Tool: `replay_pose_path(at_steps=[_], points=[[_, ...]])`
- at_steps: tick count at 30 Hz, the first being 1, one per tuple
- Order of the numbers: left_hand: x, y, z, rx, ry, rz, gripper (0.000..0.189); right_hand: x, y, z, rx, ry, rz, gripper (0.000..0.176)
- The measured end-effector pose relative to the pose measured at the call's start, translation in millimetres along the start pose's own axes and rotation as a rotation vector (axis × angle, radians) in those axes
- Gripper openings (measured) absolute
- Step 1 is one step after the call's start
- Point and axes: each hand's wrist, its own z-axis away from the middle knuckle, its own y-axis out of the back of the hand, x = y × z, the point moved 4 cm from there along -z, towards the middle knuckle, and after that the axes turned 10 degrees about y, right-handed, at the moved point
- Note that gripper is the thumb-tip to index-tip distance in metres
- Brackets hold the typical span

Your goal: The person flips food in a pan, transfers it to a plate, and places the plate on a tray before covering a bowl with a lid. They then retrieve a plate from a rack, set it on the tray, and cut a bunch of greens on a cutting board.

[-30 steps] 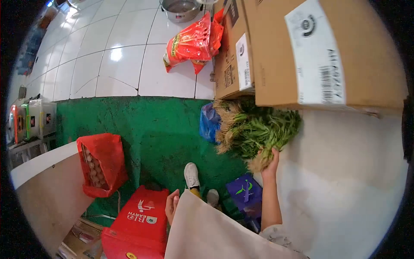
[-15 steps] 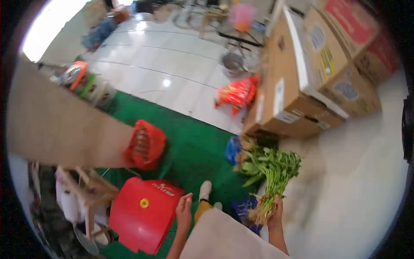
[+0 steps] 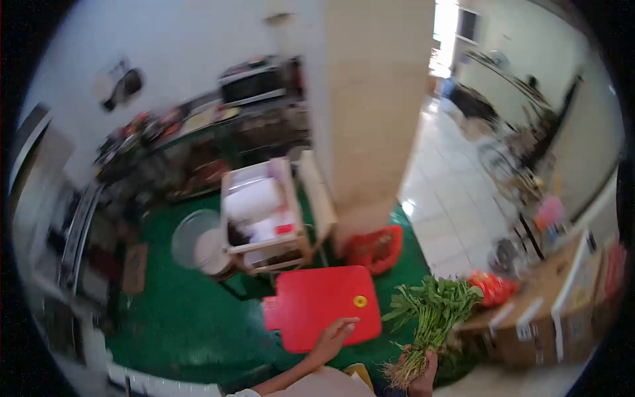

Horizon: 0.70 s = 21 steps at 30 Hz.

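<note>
A bunch of leafy greens (image 3: 433, 308) with long green stems and pale, stringy roots is in my right hand (image 3: 422, 374), gripped low near the roots. Its leaves point up and away from me. My left hand (image 3: 334, 337) holds nothing, and its fingers stretch to the right, overlapping the near edge of a flat red plastic top (image 3: 317, 301). A small yellow ring (image 3: 360, 302) lies on that red top, just beyond my left fingertips.
Past the red top are a red basin (image 3: 376, 250), a beige pillar (image 3: 370, 99) and a wooden rack (image 3: 304, 255). A clear tub (image 3: 192, 239) stands left on the green floor (image 3: 165, 324). Cardboard boxes (image 3: 529, 331) and a red bag (image 3: 493, 288) are at right.
My view has swung left, bringing the counter and rack into sight. The greens stay in my right hand, while my left hand now reaches over the red top instead of beside it.
</note>
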Motion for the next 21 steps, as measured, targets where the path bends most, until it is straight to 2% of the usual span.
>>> replay_pose_path(at_steps=[2, 3, 4, 5, 6, 7, 10, 12, 13, 14, 16, 17, 18, 21], points=[[22, -6, 49, 0.14, -0.025, 0.018, 0.033, -26, -20, 18, -0.073, -0.009, 0.085, 0.046], [33, -10, 68, 0.194, -0.031, 0.073, 0.034, -49, -48, 29, -0.24, -0.016, 0.113, 0.045], [50, -16, 86, 0.243, -0.043, 0.128, 0.035, -67, -53, 30, -0.296, -0.04, 0.13, 0.045], [71, -21, 103, 0.292, -0.061, 0.148, 0.035, -77, -48, 30, -0.311, -0.205, 0.113, 0.045], [67, -47, 161, 0.39, -0.008, 0.203, 0.034, -101, -29, 71, -0.308, -0.394, 0.143, 0.046], [91, -25, 182, 0.453, 0.047, 0.225, 0.034, -106, -64, 88, -0.317, -0.419, 0.171, 0.046], [144, -28, 235, 0.621, -0.016, 0.284, 0.034, -151, -159, 145, -0.415, -0.46, 0.281, 0.05], [174, -30, 259, 0.677, -0.011, 0.321, 0.034, -158, -169, 148, -0.47, -0.555, 0.279, 0.053], [136, 13, 224, 0.669, -0.006, 0.389, 0.033, -101, -184, 126, -0.486, -0.571, 0.377, 0.052], [130, 21, 221, 0.684, -0.011, 0.401, 0.033, -89, -195, 124, -0.542, -0.61, 0.445, 0.052], [100, 57, 198, 0.655, -0.087, 0.675, 0.032, -44, -203, 108, -0.588, -0.656, 0.422, 0.053], [67, 108, 166, 0.661, -0.103, 0.691, 0.032, 15, -216, 89, -0.62, -0.698, 0.451, 0.054], [52, 125, 156, 0.681, -0.073, 0.725, 0.031, 34, -220, 86, -0.648, -0.74, 0.477, 0.054], [36, 157, 145, 0.724, -0.016, 0.83, 0.028, 68, -231, 89, -0.666, -0.703, 0.548, 0.053]])
